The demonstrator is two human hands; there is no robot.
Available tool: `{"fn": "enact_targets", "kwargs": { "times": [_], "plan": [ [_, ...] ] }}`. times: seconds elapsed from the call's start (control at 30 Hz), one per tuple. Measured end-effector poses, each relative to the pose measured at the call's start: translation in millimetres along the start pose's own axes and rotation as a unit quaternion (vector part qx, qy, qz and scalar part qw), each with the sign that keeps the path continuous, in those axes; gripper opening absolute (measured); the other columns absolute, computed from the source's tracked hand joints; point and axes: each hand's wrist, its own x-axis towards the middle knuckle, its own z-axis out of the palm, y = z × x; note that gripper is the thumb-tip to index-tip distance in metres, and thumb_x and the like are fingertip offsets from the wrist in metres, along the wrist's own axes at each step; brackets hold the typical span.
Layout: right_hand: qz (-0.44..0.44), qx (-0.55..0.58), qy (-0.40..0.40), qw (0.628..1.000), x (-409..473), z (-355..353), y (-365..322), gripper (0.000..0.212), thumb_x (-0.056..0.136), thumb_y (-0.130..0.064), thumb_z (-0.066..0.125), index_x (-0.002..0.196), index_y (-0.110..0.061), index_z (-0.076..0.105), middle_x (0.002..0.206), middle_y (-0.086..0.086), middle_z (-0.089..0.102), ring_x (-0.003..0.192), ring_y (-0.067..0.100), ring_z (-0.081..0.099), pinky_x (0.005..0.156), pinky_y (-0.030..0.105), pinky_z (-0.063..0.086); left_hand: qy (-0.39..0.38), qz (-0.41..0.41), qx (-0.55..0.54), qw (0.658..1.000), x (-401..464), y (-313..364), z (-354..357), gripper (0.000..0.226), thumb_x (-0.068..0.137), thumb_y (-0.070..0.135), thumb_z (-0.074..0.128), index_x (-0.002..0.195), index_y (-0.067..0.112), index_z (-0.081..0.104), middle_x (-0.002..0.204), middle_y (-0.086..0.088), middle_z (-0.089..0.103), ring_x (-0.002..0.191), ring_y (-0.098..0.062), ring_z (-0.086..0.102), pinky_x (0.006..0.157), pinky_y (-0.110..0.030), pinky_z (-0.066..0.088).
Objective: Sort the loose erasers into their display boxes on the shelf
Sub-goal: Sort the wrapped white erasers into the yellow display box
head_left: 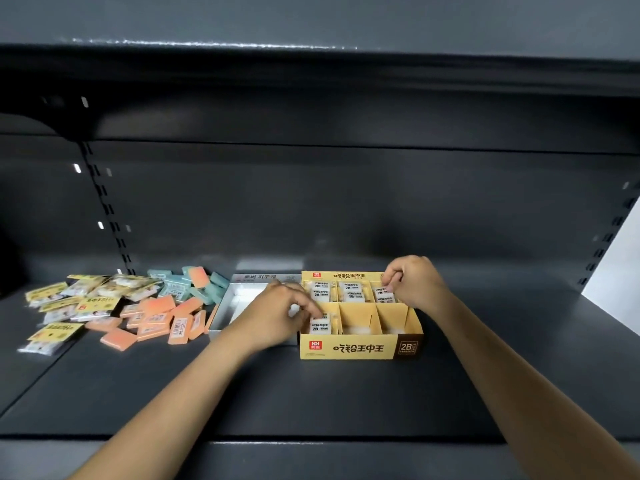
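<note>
Forearms reach in over bare shelf (346, 403), with plenty of open room near me. My left hand (277, 317) pinches a white eraser (320, 324) in the front-left cell of the yellow box (360, 346); the other front cells look empty. My right hand (415, 282) has fingers closed on an eraser in the back-right cell. Left of the box sit a white box (228, 306), then loose orange, teal and yellow-wrapped erasers (138, 306).

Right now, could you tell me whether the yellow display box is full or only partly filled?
Partly filled. In the yellow display box, the three back compartments hold white erasers; the front middle and right compartments look empty.
</note>
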Motion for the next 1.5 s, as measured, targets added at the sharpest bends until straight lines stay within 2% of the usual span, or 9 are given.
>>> {"fn": "enact_targets", "kwargs": {
  "times": [0.23, 0.5, 0.63, 0.73, 0.8, 1.0, 1.23, 1.33, 1.5],
  "plan": [
    [0.017, -0.035, -0.008, 0.999, 1, 2, -7, 0.029, 0.082, 0.002, 0.056, 0.078, -0.020, 0.074, 0.095, -0.004, 0.070, 0.092, 0.013, 0.063, 0.085, 0.035, 0.056, -0.007, 0.021, 0.009, 1.000, -5, -5, -12, 0.052, 0.073, -0.006, 0.039, 0.091, 0.027, 0.074, 0.104, 0.014, 0.065, 0.104, -0.007, 0.053, 0.096, -0.017, 0.034],
    [-0.012, 0.054, 0.061, 0.997, 8, 19, -63, 0.036, 0.084, 0.003, 0.044, 0.087, -0.019, 0.072, 0.094, -0.006, 0.069, 0.090, 0.012, 0.061, 0.081, 0.030, 0.054, 0.060, -0.003, -0.049, 0.997, -29, -42, -56, 0.048, 0.075, 0.002, 0.039, 0.085, 0.044, 0.060, 0.101, 0.018, 0.067, 0.104, -0.010, 0.057, 0.089, -0.028, 0.044],
    [-0.063, 0.077, 0.035, 0.994, 12, 44, -108, 0.032, 0.086, 0.002, 0.047, 0.092, -0.018, 0.072, 0.095, -0.005, 0.068, 0.090, 0.013, 0.061, 0.079, 0.026, 0.051, 0.070, -0.072, -0.077, 0.992, -51, -75, -88, 0.043, 0.082, -0.009, 0.039, 0.093, 0.025, 0.063, 0.094, -0.001, 0.069, 0.068, -0.022, 0.067, 0.062, -0.036, 0.053],
    [-0.100, 0.093, 0.007, 0.991, 14, 68, -146, 0.032, 0.083, 0.003, 0.049, 0.089, -0.017, 0.072, 0.090, -0.005, 0.067, 0.087, 0.014, 0.062, 0.077, 0.025, 0.051, 0.103, -0.086, -0.036, 0.990, -70, -100, -114, 0.041, 0.083, -0.009, 0.045, 0.090, 0.027, 0.064, 0.097, 0.012, 0.066, 0.079, 0.011, 0.058, 0.077, -0.007, 0.044],
    [-0.123, 0.097, -0.010, 0.988, 15, 85, -172, 0.030, 0.081, 0.003, 0.051, 0.086, -0.016, 0.073, 0.085, -0.002, 0.069, 0.082, 0.015, 0.063, 0.076, 0.023, 0.050, 0.108, -0.101, -0.025, 0.989, -82, -116, -131, 0.041, 0.083, -0.009, 0.045, 0.091, 0.026, 0.064, 0.096, 0.015, 0.065, 0.081, 0.017, 0.055, 0.075, 0.000, 0.038],
    [-0.178, 0.086, -0.038, 0.979, 8, 124, -247, 0.028, 0.083, 0.002, 0.050, 0.084, -0.013, 0.074, 0.084, -0.004, 0.063, 0.085, 0.018, 0.063, 0.079, 0.029, 0.051, 0.135, -0.137, -0.032, 0.981, -118, -157, -171, 0.042, 0.082, -0.011, 0.042, 0.086, 0.026, 0.061, 0.092, 0.008, 0.065, 0.072, 0.008, 0.057, 0.064, -0.001, 0.040],
    [-0.218, 0.073, -0.073, 0.971, 4, 165, -303, 0.026, 0.086, 0.000, 0.052, 0.087, -0.017, 0.072, 0.091, -0.008, 0.057, 0.085, 0.011, 0.056, 0.072, 0.024, 0.045, 0.139, -0.165, -0.010, 0.976, -160, -203, -209, 0.032, 0.083, -0.005, 0.051, 0.093, 0.023, 0.062, 0.099, 0.003, 0.065, 0.074, 0.003, 0.057, 0.068, -0.005, 0.041],
    [-0.222, 0.065, -0.085, 0.969, 1, 178, -322, 0.026, 0.087, -0.004, 0.052, 0.089, -0.021, 0.072, 0.093, -0.012, 0.057, 0.089, 0.009, 0.056, 0.070, 0.022, 0.046, 0.119, -0.172, -0.017, 0.978, -171, -214, -215, 0.027, 0.084, -0.002, 0.055, 0.091, 0.023, 0.061, 0.097, -0.003, 0.065, 0.080, -0.006, 0.058, 0.068, -0.006, 0.040],
    [-0.224, 0.064, -0.126, 0.964, -6, 203, -349, 0.025, 0.086, -0.004, 0.053, 0.095, -0.016, 0.073, 0.100, -0.006, 0.065, 0.092, 0.009, 0.057, 0.077, 0.022, 0.044, 0.033, -0.180, -0.031, 0.983, -181, -230, -211, 0.025, 0.081, 0.006, 0.065, 0.098, 0.025, 0.061, 0.107, -0.004, 0.066, 0.085, 0.002, 0.059, 0.077, -0.006, 0.044]
  ]
}}
